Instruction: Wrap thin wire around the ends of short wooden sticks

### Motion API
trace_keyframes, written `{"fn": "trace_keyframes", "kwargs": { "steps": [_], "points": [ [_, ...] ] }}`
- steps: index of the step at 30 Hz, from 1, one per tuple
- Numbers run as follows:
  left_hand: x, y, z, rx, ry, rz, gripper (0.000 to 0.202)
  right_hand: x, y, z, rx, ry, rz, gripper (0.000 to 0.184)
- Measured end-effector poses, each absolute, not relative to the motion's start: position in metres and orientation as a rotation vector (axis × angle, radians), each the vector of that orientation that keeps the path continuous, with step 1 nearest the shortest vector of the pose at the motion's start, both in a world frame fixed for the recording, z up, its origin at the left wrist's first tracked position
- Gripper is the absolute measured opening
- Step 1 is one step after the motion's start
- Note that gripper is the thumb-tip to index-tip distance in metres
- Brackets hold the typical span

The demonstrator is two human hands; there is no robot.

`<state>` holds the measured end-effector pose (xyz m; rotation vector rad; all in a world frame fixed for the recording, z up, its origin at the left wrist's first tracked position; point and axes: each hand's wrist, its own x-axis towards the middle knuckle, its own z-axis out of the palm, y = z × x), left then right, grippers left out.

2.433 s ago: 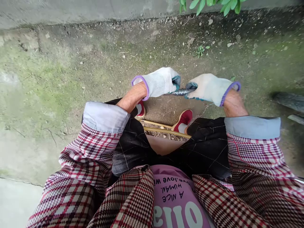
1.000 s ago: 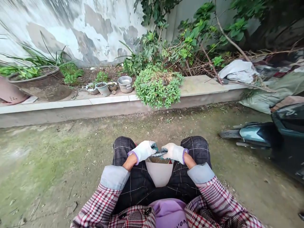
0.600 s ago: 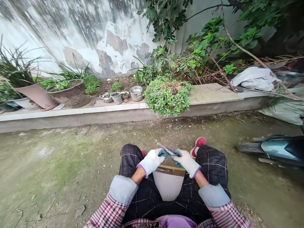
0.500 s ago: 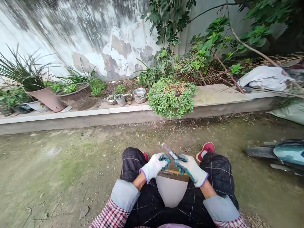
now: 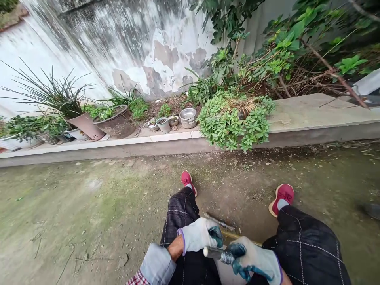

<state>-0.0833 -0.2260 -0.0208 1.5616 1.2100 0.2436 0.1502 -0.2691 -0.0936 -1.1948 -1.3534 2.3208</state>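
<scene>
My right hand [image 5: 255,259], in a white work glove with a dark green coated palm, grips a short pale rod [image 5: 210,252]. Silvery wire [image 5: 227,256] is wound round the rod close to my fingers. My left hand [image 5: 202,236], gloved the same way, hovers just above the rod's free end with its fingers curled in; whether it pinches anything is hidden. Beyond my hands lies a thin stick [image 5: 219,221] with dark wrapping at one end. A yellow rod [image 5: 234,235] runs behind my right hand, partly covered. Between my legs a pale surface [image 5: 224,273] shows in part.
My red shoes [image 5: 187,179] rest on mossy ground. Ahead is a low ledge [image 5: 166,137] with a tilted pinkish pot [image 5: 87,126], a large brown pot [image 5: 117,126], a metal pot [image 5: 188,118] and a leafy plant [image 5: 231,126]. Behind stands a peeling wall [image 5: 124,47].
My view has swung and my legs have spread apart. The wire-wrapped rod has come lower and nearer, now in my right hand, with my left fingers off to its side.
</scene>
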Motion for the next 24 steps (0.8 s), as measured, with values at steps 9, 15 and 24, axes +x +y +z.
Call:
{"fn": "trace_keyframes", "kwargs": {
  "steps": [9,15,24],
  "points": [
    [-0.082,-0.216,-0.002,1.804,1.383,0.039,0.012,0.162,-0.217,-0.065,-1.561,-2.148,1.744,0.013],
    [-0.084,-0.217,-0.008,1.775,1.502,-0.032,0.013,0.147,-0.2,-0.076,-1.696,-2.349,1.467,0.015],
    [-0.073,-0.205,-0.014,1.75,1.779,-0.053,0.015,0.132,-0.198,-0.1,-1.908,-2.321,1.155,0.038]
  ]
}}
